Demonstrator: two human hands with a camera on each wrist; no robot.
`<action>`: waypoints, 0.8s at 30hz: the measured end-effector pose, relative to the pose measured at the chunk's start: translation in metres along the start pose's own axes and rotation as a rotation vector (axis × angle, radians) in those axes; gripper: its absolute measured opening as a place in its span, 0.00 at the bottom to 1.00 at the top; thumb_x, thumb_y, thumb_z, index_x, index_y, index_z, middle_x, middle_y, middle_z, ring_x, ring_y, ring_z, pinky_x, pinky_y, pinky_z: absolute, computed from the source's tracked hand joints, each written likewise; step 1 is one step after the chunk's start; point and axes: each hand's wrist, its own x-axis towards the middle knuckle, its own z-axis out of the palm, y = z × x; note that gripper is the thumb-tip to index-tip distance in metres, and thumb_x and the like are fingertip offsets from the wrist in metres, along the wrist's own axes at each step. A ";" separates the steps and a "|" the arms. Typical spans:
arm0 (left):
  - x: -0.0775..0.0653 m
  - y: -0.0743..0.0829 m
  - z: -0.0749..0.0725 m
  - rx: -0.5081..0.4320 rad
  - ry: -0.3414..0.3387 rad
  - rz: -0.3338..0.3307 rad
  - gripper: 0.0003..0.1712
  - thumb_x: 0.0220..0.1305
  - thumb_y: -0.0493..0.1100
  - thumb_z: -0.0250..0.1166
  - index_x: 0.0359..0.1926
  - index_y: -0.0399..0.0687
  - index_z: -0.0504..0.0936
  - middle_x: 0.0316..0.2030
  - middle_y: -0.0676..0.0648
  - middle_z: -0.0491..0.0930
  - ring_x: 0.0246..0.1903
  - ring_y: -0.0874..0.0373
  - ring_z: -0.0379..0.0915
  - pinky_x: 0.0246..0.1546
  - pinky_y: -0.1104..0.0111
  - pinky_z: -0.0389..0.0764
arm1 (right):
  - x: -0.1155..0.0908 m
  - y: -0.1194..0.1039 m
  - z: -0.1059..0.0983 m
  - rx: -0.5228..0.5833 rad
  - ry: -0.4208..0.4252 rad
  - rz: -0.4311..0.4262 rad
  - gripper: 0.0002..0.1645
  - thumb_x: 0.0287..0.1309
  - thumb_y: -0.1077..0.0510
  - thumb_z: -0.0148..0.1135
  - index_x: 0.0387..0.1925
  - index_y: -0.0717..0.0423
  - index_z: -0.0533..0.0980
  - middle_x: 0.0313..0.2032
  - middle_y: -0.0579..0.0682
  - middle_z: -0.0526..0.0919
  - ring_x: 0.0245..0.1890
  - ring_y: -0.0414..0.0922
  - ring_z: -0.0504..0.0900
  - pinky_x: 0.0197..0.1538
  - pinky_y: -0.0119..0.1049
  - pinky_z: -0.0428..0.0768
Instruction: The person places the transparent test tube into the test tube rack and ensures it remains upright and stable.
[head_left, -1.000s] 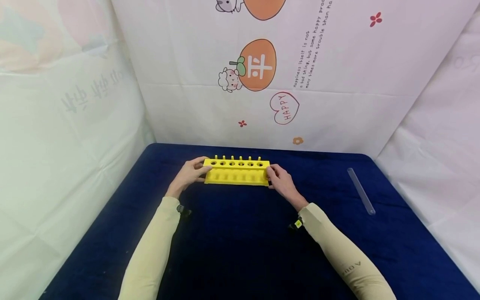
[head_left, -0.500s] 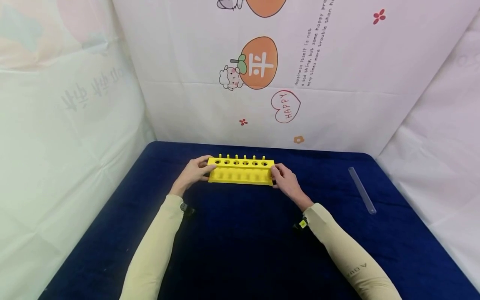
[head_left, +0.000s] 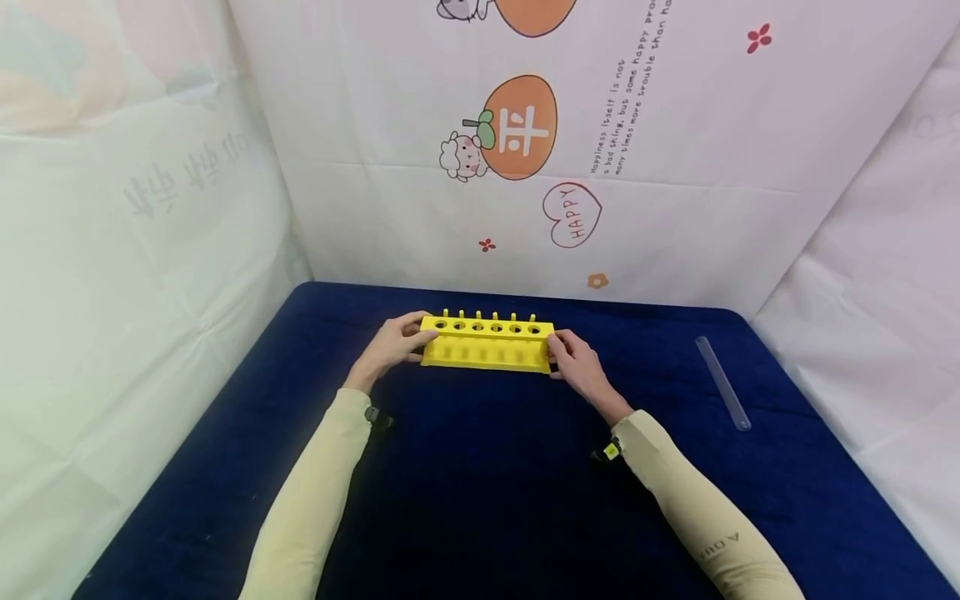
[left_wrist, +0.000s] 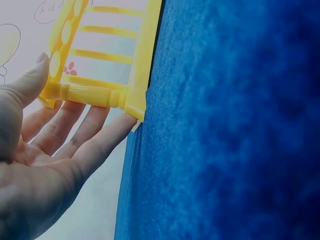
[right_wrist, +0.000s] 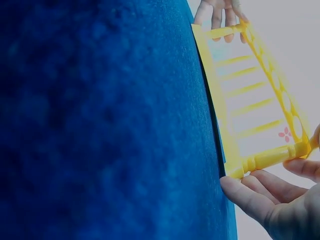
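Note:
A yellow test tube rack (head_left: 487, 356) stands upright near the back of the blue table, its top bar pierced by a row of round holes and short pegs rising behind. My left hand (head_left: 386, 347) holds its left end, thumb at the upper bar and fingers along the end post (left_wrist: 92, 95). At the opposite end my right hand (head_left: 583, 369) grips in the same way; in the right wrist view this hand's (right_wrist: 295, 210) fingertips touch the end post and the base corner. The rack's base is close to the cloth; whether it touches, I cannot tell. No tubes are in the holes.
On the right side of the blue-covered table (head_left: 465, 500) lies a long, clear, slender tube or strip (head_left: 723, 383). White printed curtains (head_left: 675, 225) stand behind the table and along both sides.
Both hands and the rack between them have shifted a little to the right, mostly in the first half second. The grip looks the same, and the clear piece lies where it was.

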 end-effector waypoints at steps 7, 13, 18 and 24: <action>0.002 0.000 0.004 -0.013 -0.004 -0.008 0.38 0.66 0.55 0.64 0.73 0.55 0.63 0.62 0.39 0.74 0.56 0.44 0.78 0.50 0.55 0.85 | 0.000 0.004 -0.003 -0.006 0.005 -0.005 0.33 0.72 0.34 0.40 0.64 0.51 0.67 0.53 0.59 0.77 0.52 0.56 0.81 0.44 0.44 0.88; 0.004 0.000 0.008 -0.015 -0.002 -0.013 0.38 0.65 0.56 0.65 0.72 0.55 0.64 0.60 0.40 0.75 0.57 0.45 0.78 0.49 0.55 0.85 | -0.002 0.008 -0.005 -0.009 0.013 -0.002 0.33 0.73 0.34 0.40 0.65 0.52 0.67 0.53 0.60 0.77 0.52 0.56 0.81 0.43 0.43 0.88; 0.006 -0.001 0.011 -0.013 -0.001 -0.020 0.39 0.65 0.56 0.65 0.73 0.55 0.63 0.60 0.41 0.75 0.56 0.45 0.79 0.48 0.57 0.86 | -0.002 0.010 -0.007 -0.011 0.027 0.006 0.33 0.73 0.35 0.40 0.65 0.51 0.67 0.52 0.59 0.78 0.51 0.55 0.81 0.43 0.42 0.88; 0.007 0.000 0.014 -0.026 -0.004 -0.018 0.41 0.64 0.57 0.65 0.74 0.54 0.61 0.62 0.40 0.74 0.56 0.45 0.78 0.48 0.57 0.86 | -0.003 0.012 -0.011 -0.001 0.022 -0.004 0.35 0.72 0.34 0.41 0.67 0.51 0.66 0.54 0.60 0.77 0.53 0.56 0.80 0.43 0.42 0.88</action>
